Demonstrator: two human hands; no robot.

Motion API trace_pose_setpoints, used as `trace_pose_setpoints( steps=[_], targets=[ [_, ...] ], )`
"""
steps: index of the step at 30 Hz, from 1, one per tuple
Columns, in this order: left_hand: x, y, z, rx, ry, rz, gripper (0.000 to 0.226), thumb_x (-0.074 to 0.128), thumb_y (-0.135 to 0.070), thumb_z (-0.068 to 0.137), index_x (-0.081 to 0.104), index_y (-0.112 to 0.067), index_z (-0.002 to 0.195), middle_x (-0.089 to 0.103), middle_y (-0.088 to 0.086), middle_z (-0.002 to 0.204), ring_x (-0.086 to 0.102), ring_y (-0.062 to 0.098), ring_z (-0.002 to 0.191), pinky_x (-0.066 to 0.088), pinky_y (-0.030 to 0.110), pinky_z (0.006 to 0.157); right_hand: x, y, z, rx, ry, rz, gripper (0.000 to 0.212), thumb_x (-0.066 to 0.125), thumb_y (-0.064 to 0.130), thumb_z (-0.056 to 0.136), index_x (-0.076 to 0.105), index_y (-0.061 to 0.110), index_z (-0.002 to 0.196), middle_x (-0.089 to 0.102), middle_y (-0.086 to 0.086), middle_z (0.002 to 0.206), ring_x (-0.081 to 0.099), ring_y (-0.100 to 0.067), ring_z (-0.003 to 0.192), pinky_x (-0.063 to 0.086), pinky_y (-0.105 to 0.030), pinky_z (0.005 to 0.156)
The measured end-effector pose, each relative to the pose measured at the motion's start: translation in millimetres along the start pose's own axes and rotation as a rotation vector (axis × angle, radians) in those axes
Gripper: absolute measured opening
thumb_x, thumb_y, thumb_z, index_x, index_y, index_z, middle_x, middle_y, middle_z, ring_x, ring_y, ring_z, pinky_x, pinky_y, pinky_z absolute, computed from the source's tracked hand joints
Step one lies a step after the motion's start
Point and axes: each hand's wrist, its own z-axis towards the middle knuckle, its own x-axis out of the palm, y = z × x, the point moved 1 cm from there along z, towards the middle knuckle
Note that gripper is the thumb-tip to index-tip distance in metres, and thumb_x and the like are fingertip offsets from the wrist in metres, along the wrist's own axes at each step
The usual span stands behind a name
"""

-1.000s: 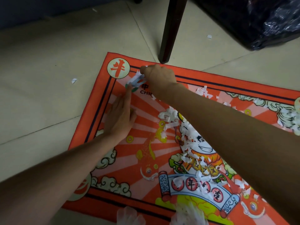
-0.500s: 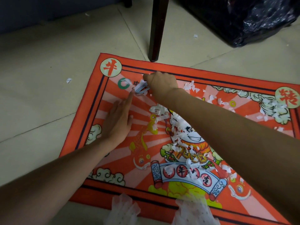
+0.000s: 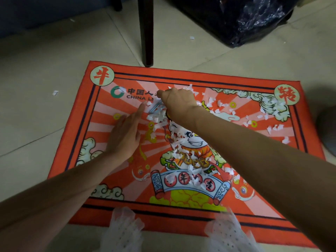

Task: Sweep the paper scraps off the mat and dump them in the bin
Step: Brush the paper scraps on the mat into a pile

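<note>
- My left hand (image 3: 125,135) lies flat on the red mat (image 3: 76,142), fingers straight, the forefinger pointing away from me and touching the small bluish tool just beyond its tip.
- My right hand (image 3: 177,102) is curled into a fist around that bluish tool (image 3: 154,108), which sticks out to the left of my knuckles; it may be a small brush or scraper, but it is blurred and I cannot tell which.
- The paper scraps (image 3: 183,153) run in a white trail from just under my right hand back toward me, beneath my right forearm and between my two arms.
- More loose scraps (image 3: 272,106) lie scattered to the right of my right hand, out toward the mat's far right corner.
- A few stray bits (image 3: 55,92) sit on the tiled floor (image 3: 36,115), well to the left of my left hand and off the mat.
- The black bin bag (image 3: 245,20) stands on the floor beyond my right hand, well apart from the mat.
- A dark furniture leg (image 3: 146,31) rises from the floor just past the mat's far edge, beyond both hands.
- Near my elbows, white dotted fabric (image 3: 125,231) overlaps the mat's near edge.
</note>
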Motion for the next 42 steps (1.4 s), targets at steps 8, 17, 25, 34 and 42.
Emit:
trace_pose_setpoints(
  steps=[8, 17, 25, 34, 42],
  targets=[
    [4.7, 13.3, 13.4, -0.055, 0.023, 0.050, 0.079, 0.058, -0.022, 0.095, 0.009, -0.017, 0.156, 0.047, 0.013, 0.140, 0.043, 0.030, 0.129, 0.046, 0.046, 0.100, -10.5, -7.5, 3.4, -0.017, -0.121, 0.056, 0.053, 0.055, -0.002, 0.085, 0.046, 0.021, 0.132, 0.060, -0.004, 0.120, 0.061, -0.031, 0.103, 0.035, -0.033, 0.064],
    [-2.3, 42.9, 17.9, -0.166, 0.067, 0.119, 0.073, 0.043, -0.046, 0.099, 0.010, -0.015, 0.156, 0.026, 0.014, 0.158, 0.023, 0.032, 0.146, 0.032, 0.052, 0.114, -20.8, 26.7, 72.1, -0.113, -0.108, 0.084, 0.037, 0.049, 0.007, 0.094, 0.048, 0.015, 0.131, 0.056, -0.014, 0.122, 0.057, -0.033, 0.109, 0.045, -0.039, 0.081],
    [0.8, 44.5, 16.2, -0.193, 0.072, 0.097, 0.072, 0.039, -0.047, 0.101, 0.008, -0.015, 0.157, 0.016, 0.007, 0.163, 0.012, 0.025, 0.151, 0.020, 0.046, 0.119, -26.1, 64.4, 108.8, -0.221, 0.031, -0.026, 0.040, 0.056, 0.018, 0.095, 0.047, 0.009, 0.133, 0.053, -0.014, 0.129, 0.053, -0.031, 0.118, 0.044, -0.036, 0.090],
    [0.8, 46.0, -11.6, -0.148, 0.057, 0.171, 0.063, 0.031, -0.048, 0.100, 0.029, -0.012, 0.152, 0.030, 0.006, 0.158, 0.026, 0.027, 0.146, 0.028, 0.048, 0.116, -55.5, 66.1, 97.1, -0.272, 0.044, -0.268, 0.050, 0.059, 0.031, 0.093, 0.044, 0.007, 0.135, 0.052, -0.015, 0.126, 0.054, -0.032, 0.115, 0.041, -0.036, 0.082],
    [1.2, 39.2, -26.5, -0.147, 0.093, 0.179, 0.064, 0.032, -0.047, 0.100, 0.031, -0.008, 0.151, 0.029, 0.011, 0.158, 0.027, 0.031, 0.146, 0.030, 0.048, 0.115, -55.5, 44.9, 55.5, -0.335, 0.064, -0.412, 0.031, 0.046, 0.014, 0.099, 0.048, 0.010, 0.130, 0.056, -0.012, 0.125, 0.057, -0.031, 0.112, 0.042, -0.036, 0.082]
  ],
)
